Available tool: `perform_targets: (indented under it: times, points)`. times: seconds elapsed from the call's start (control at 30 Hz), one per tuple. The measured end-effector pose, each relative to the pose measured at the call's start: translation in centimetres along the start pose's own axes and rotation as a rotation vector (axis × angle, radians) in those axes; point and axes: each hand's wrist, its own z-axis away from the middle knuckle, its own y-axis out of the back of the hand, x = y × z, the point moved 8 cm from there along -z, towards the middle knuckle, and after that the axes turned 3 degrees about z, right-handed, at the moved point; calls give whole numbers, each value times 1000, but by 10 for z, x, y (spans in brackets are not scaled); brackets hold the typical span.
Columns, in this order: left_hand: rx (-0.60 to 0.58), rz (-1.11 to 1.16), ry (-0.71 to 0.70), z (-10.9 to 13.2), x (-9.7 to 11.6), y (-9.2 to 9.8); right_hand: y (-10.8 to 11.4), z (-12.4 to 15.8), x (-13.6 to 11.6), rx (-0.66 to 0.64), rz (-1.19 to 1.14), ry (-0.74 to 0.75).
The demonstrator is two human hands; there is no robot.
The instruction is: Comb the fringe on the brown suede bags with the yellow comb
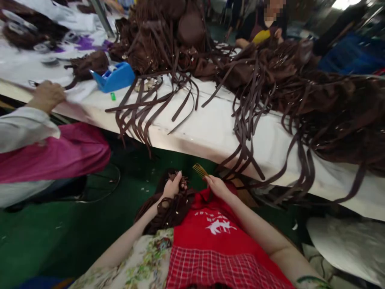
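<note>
Above my lap, my left hand (pixel 172 186) is closed around a bunch of dark brown fringe; short strands stick out past the thumb. The fringe belongs to a brown fringed bag (pixel 168 210), whose body and straps hang over my left forearm and lap. My right hand (pixel 217 186) pinches the end of a yellow comb (pixel 199 170), with its teeth pointing away to the left. A short gap separates the comb from the fringe. Part of the bag is hidden behind my left hand and arm.
A long white table (pixel 192 128) runs across in front, with brown bags (pixel 345 116) piled along it and straps dangling over its edge. On it stands a blue tape dispenser (pixel 116 78). A co-worker's hand (pixel 48 96) rests at the left edge; another person sits across.
</note>
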Motion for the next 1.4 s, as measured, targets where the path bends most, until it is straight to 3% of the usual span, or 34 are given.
perform_targets:
  times: [0.1, 0.2, 0.33, 0.43, 0.53, 0.63, 0.7, 0.83, 0.9, 1.0, 1.03, 1.1, 1.2, 1.33, 1.4]
  points:
    - [-46, 44, 75, -3, -6, -4, -11, 0, -11, -2, -282, 113]
    - [-33, 33, 55, 0, -2, -4, -24, 8, -24, -98, -583, 105]
    - [75, -24, 3, -3, -1, 10, -27, 24, -35, -142, -700, 66]
    - [231, -35, -89, -6, 2, 27, -23, 35, -42, -138, -528, 96]
    - [325, -99, -228, -5, 12, 36, -30, 42, -46, -200, -100, 129]
    - [334, -201, -287, -1, 20, 34, -40, 41, -36, -241, 332, 95]
    - [299, -199, -305, 1, 22, 30, -42, 34, -23, -237, 462, 37]
    - [185, -218, -290, -2, 20, 23, -29, 16, 11, -189, 496, -78]
    - [-7, -411, -260, -7, 16, 11, -20, 9, 25, -182, 475, -110]
    - [-394, -809, -180, -8, 1, -8, -8, 5, 37, -185, 398, -125]
    - [-473, -909, -153, -9, -2, -8, -4, 5, 39, -183, 369, -122]
    - [-506, -1046, -125, -15, 1, 1, 5, 6, 39, -166, 318, -103]
    - [-284, -1183, -183, -37, 38, 38, 16, 10, 38, -128, 255, -60]
    - [292, -1187, -276, -53, 120, 122, 31, 15, 38, -15, 47, 17]
    - [500, -1150, -293, -48, 153, 158, 36, 17, 37, 29, -73, 27]
